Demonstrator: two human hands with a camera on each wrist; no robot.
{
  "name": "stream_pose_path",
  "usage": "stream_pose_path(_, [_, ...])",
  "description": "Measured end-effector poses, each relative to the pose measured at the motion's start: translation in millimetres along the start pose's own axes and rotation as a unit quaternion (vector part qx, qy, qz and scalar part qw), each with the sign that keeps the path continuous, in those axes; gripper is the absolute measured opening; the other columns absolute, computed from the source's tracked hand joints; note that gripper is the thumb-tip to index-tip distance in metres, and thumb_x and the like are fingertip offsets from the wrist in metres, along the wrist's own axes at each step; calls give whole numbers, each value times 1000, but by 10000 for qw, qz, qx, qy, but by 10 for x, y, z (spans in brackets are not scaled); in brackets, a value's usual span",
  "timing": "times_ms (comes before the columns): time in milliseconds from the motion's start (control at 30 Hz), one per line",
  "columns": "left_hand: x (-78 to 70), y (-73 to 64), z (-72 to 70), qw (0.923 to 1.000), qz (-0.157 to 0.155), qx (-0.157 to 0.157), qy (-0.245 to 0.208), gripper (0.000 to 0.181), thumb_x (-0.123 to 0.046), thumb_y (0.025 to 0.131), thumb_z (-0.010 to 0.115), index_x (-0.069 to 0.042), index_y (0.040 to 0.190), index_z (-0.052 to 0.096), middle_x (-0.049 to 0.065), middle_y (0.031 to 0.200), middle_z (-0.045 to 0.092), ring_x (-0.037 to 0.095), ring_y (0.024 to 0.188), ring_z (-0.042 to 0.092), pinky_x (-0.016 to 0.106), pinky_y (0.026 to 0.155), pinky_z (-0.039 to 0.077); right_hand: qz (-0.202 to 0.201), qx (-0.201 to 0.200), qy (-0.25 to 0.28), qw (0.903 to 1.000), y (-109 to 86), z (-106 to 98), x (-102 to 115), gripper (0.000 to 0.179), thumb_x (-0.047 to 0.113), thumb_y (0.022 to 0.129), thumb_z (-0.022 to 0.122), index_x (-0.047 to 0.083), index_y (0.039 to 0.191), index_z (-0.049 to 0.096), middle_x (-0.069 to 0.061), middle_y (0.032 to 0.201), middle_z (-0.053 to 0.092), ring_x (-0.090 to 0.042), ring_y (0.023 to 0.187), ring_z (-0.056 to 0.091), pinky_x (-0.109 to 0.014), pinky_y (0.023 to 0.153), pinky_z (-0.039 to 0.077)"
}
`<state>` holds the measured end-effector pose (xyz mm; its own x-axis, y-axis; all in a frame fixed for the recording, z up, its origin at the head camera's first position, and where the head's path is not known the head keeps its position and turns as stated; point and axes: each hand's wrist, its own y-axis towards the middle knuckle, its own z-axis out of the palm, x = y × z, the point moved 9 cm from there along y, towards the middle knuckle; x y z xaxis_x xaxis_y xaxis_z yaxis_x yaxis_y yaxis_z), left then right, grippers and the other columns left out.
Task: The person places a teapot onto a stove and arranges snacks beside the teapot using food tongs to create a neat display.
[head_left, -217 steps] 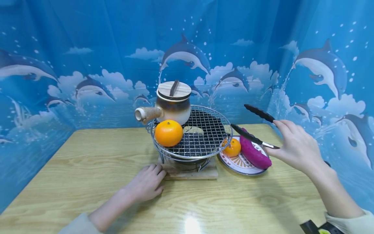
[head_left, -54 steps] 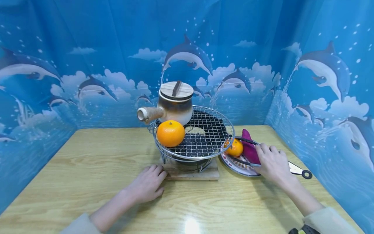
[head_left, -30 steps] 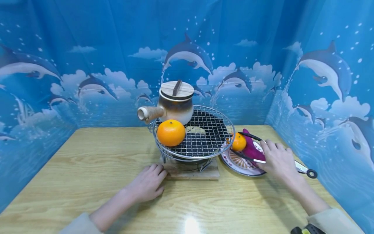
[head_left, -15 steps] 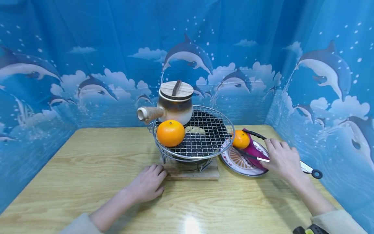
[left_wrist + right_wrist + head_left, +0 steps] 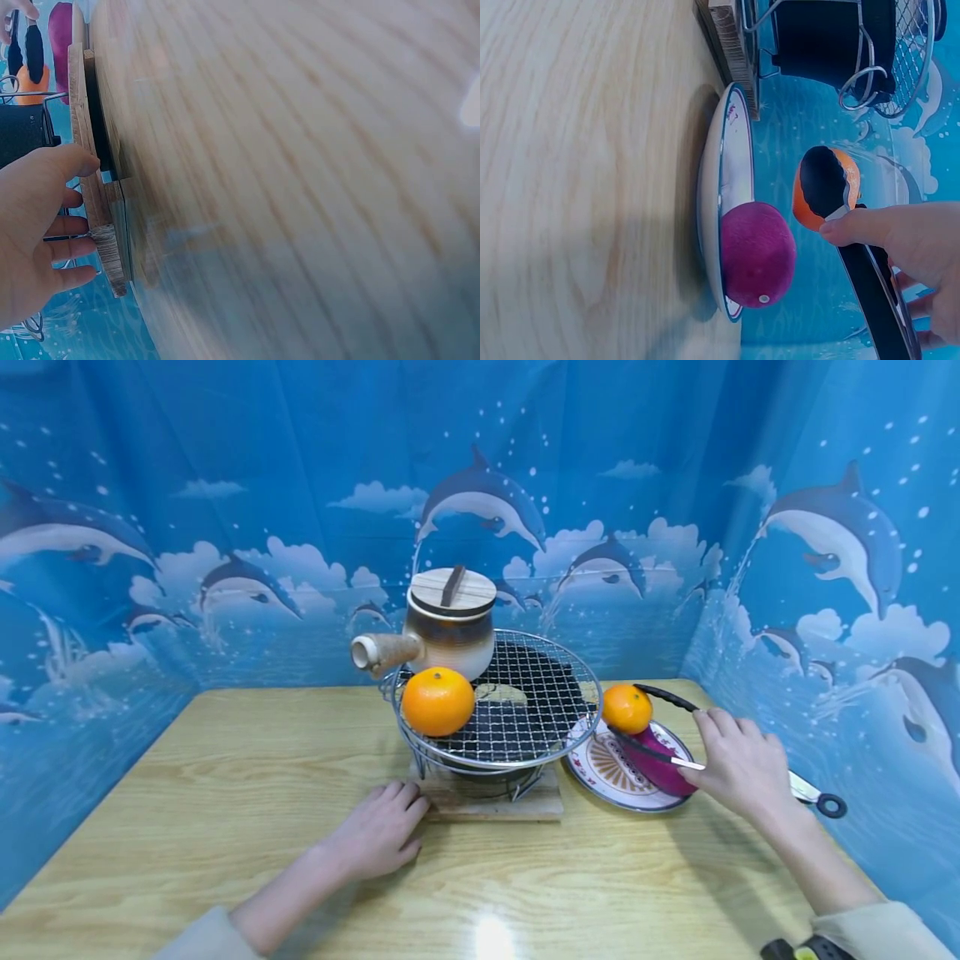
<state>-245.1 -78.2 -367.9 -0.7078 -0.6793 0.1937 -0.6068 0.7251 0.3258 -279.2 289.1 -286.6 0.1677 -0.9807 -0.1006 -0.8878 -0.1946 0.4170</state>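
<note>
My right hand (image 5: 742, 764) grips a pair of tongs (image 5: 652, 752) with black tips, thumb on one arm and fingers on the other. Between the tips is a small mandarin (image 5: 627, 708), lifted over the far side of the plate (image 5: 600, 768). In the right wrist view the mandarin (image 5: 805, 206) hangs clear of the plate's rim (image 5: 718, 157). A purple sweet potato (image 5: 660, 768) lies on the plate, partly behind the tongs. My left hand (image 5: 378, 831) rests with relaxed fingers at the front left corner of the wooden board (image 5: 495, 808); its fingertips touch the board (image 5: 94, 180) in the left wrist view.
On the board stands a small stove with a round wire grill (image 5: 525, 727). A larger mandarin (image 5: 438, 702) and a clay pot (image 5: 450, 643) with a wooden lid and side handle sit on the grill. The grill's rim overhangs the plate's left side. A dolphin-print curtain (image 5: 300, 485) surrounds the table.
The tongs came down to the plate and closed on the small mandarin. Over the last second they lifted it up and right, past the sweet potato. My left hand has stayed put.
</note>
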Motion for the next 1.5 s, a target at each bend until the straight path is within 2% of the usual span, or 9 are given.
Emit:
stream_pose_path(567, [2, 1, 20, 10000, -12, -24, -40, 38, -28, 73, 69, -4, 99, 56, 10, 94, 51, 24, 83, 49, 39, 71, 44, 219, 114, 85, 9997, 3, -119, -112, 78, 34, 64, 78, -4, 124, 45, -26, 118, 47, -49, 99, 43, -63, 69, 36])
stream_pose_path(1133, [2, 6, 3, 10000, -1, -18, -55, 39, -28, 73, 70, -4, 100, 56, 10, 94, 51, 24, 82, 49, 39, 71, 44, 218, 136, 89, 9996, 13, -204, -136, 75, 31, 67, 77, -2, 126, 44, -27, 122, 45, -49, 101, 42, -64, 69, 36])
stream_pose_path(1500, [-21, 2, -13, 10000, 41, -16, 9, 39, -28, 73, 69, -3, 101, 55, 10, 94, 51, 24, 83, 49, 39, 70, 44, 183, 0, 49, 9998, 4, -268, -112, 75, 32, 66, 77, -1, 125, 46, -26, 121, 47, -48, 100, 43, -61, 68, 36])
